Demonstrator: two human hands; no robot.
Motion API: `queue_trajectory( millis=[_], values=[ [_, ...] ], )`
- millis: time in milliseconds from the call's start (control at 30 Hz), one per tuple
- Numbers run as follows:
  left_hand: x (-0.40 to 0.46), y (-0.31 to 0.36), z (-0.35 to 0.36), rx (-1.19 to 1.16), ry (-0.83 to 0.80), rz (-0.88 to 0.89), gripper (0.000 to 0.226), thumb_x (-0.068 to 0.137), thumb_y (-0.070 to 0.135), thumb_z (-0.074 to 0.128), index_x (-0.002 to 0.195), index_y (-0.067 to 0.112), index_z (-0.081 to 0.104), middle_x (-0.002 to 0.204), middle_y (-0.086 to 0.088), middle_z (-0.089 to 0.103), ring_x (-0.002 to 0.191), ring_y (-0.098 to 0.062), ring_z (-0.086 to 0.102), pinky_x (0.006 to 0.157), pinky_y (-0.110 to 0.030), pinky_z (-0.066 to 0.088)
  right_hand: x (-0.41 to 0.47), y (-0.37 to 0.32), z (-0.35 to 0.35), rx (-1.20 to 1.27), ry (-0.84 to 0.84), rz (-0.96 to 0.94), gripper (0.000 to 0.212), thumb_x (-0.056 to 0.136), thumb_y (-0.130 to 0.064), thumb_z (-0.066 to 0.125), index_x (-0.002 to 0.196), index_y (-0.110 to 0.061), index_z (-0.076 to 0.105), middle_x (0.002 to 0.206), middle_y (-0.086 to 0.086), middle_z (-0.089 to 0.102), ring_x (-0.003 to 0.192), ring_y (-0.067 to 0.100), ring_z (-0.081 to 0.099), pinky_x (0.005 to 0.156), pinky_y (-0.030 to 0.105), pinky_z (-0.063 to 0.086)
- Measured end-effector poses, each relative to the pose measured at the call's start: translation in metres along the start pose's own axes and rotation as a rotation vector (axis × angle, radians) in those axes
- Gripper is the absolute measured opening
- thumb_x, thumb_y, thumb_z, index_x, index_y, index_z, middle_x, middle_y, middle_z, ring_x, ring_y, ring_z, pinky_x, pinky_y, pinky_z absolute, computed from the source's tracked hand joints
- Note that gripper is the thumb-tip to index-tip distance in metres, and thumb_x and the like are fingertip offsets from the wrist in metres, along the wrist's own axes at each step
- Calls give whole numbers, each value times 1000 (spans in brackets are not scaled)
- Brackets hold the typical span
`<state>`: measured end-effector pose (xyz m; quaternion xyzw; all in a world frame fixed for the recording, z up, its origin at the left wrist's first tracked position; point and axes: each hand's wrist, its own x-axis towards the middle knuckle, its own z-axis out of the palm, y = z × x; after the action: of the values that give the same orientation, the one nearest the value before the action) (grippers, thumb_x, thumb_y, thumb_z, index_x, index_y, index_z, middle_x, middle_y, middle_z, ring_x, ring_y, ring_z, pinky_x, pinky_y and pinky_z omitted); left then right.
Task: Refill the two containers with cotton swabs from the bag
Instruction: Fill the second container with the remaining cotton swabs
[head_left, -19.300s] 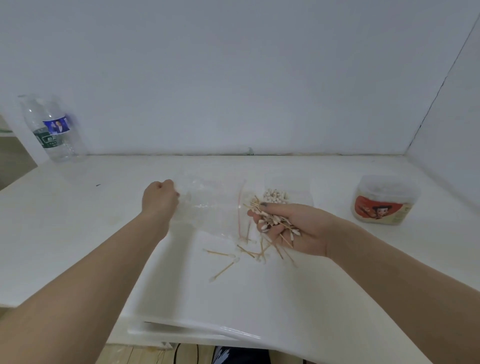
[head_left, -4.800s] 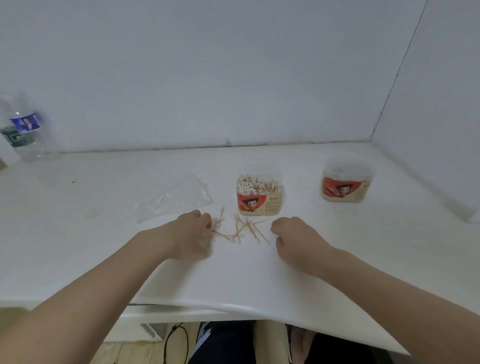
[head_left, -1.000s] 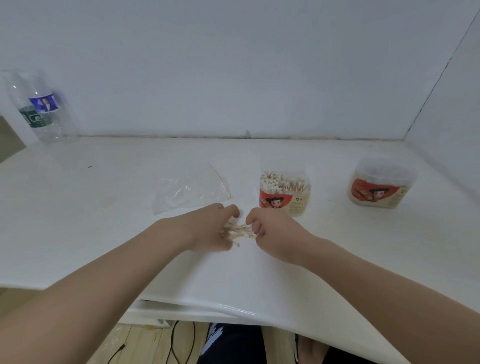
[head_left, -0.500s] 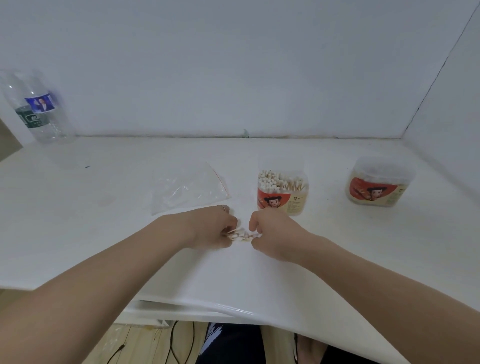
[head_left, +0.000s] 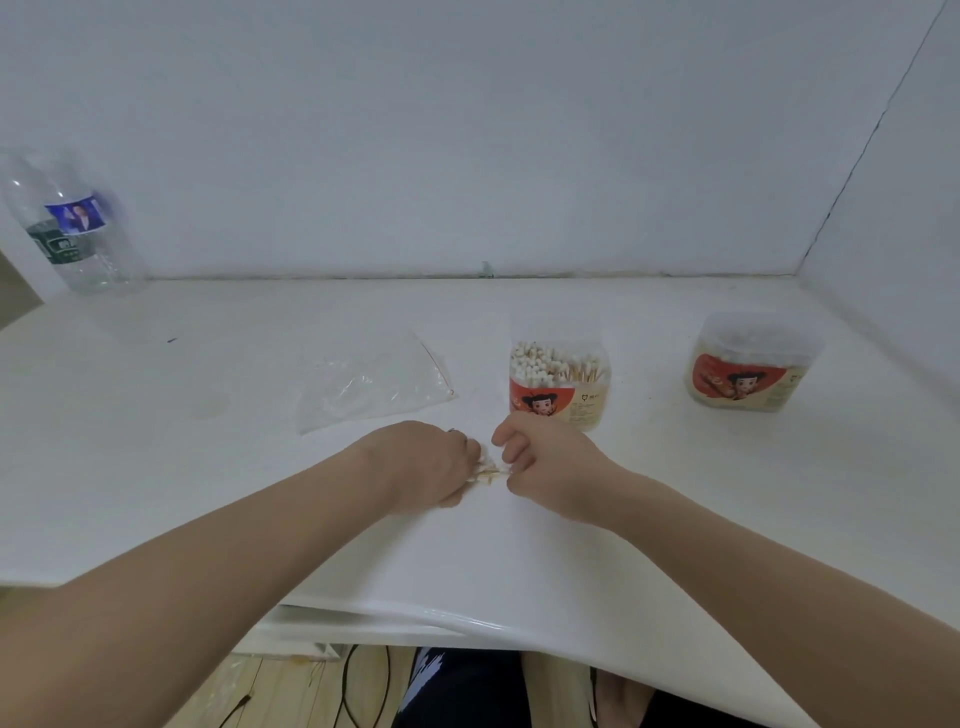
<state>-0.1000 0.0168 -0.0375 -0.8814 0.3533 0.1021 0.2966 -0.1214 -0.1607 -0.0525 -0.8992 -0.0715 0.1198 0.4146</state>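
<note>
Since a moment ago both hands have drawn closer, left hand (head_left: 415, 462) and right hand (head_left: 545, 462) pinching one small bundle of cotton swabs (head_left: 487, 470) on the counter (head_left: 156, 467), before the open container (head_left: 558, 382); lidded container (head_left: 750, 361) right, bag (head_left: 369, 384) left.

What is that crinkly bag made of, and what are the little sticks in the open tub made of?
The bag looks like thin clear plastic: see-through, wrinkled and shiny. The sticks in the open tub look like pale wood or bamboo, tan and matte, with white fluffy tips that are probably cotton.
</note>
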Motion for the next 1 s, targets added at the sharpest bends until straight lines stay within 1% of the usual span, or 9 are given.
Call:
queue_trajectory(
  millis=[167, 333, 533, 567, 600, 633, 733, 833, 1000],
  values=[
    [-2, -2, 3, -164, 46, -43, 27, 105, 30, 34, 114, 6, 45, 103, -12, 55, 73, -29, 45, 64, -36, 36, -5, 5, -5, 61, 17, 16, 46, 85, -3, 62, 127, -21, 55, 113, -2, 55, 96, 12, 56, 77, 18, 47],
    [-12, -7, 6, -608, 173, -71, 19, 101, 28, 44, 90, 14, 34, 76, 1, 41, 72, -24, 43, 67, -36, 35, -8, 5, -15, 435, -42, 101, 57, 85, -18, 71, 138, -15, 53, 125, 0, 63, 114, 14, 61, 99, 28, 50],
    [-7, 2, -15, -826, 364, -6, 18, 98, 16, 46, 88, 22, 32, 68, 5, 41, 58, -11, 37, 54, -24, 27, -15, -13, -22, 967, -22, 63, 32, 102, -28, 52, 118, -2, 61, 122, 12, 66, 117, 19, 64, 104, 33, 50],
    [-4, 4, -21, -842, 385, 6, 15, 98, 15, 45, 92, 20, 32, 67, 5, 40, 57, -11, 37, 53, -23, 28, -15, -17, -23, 972, -3, 26, 28, 102, -24, 52, 108, 2, 62, 108, 18, 62, 133, 32, 47, 106, 37, 49],
    [-2, 7, -25, -859, 407, 10, 15, 98, 14, 45, 95, 19, 31, 66, 5, 40, 56, -11, 36, 53, -22, 28, -15, -20, -24, 957, 16, -6, 18, 99, -20, 53, 100, -5, 62, 97, 11, 54, 99, 6, 39, 109, 43, 47],
    [1, 9, -29, -877, 432, 8, 16, 99, 13, 44, 98, 20, 30, 66, 5, 40, 56, -11, 37, 53, -22, 29, -14, -21, -26, 945, 43, -24, 12, 97, -17, 55, 95, -8, 63, 93, 9, 50, 95, 23, 54, 110, 46, 45],
    [10, 17, -34, -931, 478, -4, 15, 102, 16, 42, 97, 23, 30, 69, 6, 44, 59, -10, 41, 57, -24, 28, -13, -15, -33, 962, 129, -11, 25, 92, -12, 59, 89, 13, 59, 89, 16, 53, 92, 28, 55, 104, 42, 47],
    [18, 27, -33, -920, 500, -12, 9, 106, 24, 39, 102, 22, 31, 73, 5, 47, 63, -11, 46, 61, -32, 30, -16, -4, -37, 1081, 145, 17, 35, 92, -8, 60, 105, 24, 54, 110, 40, 59, 114, 41, 63, 109, 44, 47],
    [29, 31, -43, -788, 568, -104, 18, 108, 37, 30, 109, 19, 34, 81, 2, 47, 73, -26, 49, 63, -38, 34, -13, -5, -52, 1087, 168, 30, 19, 92, -3, 57, 100, 13, 64, 93, 15, 54, 92, 27, 55, 94, 39, 49]
  ],
)
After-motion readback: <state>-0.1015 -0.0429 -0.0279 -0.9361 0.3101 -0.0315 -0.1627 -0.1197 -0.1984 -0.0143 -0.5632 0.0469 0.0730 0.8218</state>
